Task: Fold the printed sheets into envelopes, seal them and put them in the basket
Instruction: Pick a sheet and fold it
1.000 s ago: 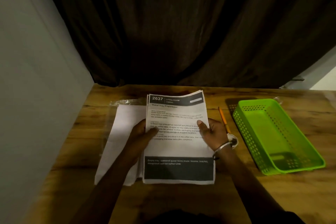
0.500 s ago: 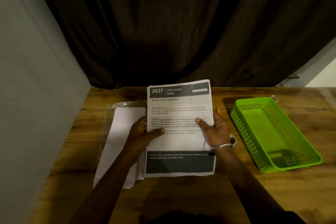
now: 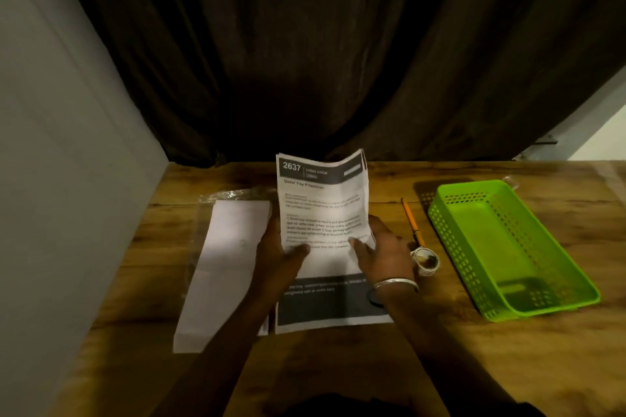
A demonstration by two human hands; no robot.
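Lifted higher now, the printed sheet (image 3: 321, 203) bends up. The left hand (image 3: 276, 256) pinches its left edge, the right hand (image 3: 384, 256) its right. The green basket (image 3: 450, 237) lies right of that hand.

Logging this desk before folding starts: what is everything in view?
printed sheets: stack, count unclear, white with dark bands, table centre
top sheet: one, white, far end raised and bowed
envelopes: stack, white, left of the sheets
plastic wrapper: one, clear, under the envelopes
pen: one, orange, left of the basket
round object: one, pale, at the pen's near end
basket: one, green, right
table: one, wooden
curtain: one, dark, behind the table
bangle: one, silver, right wrist
left hand: pinches the top sheet's left edge
right hand: pinches its right edge
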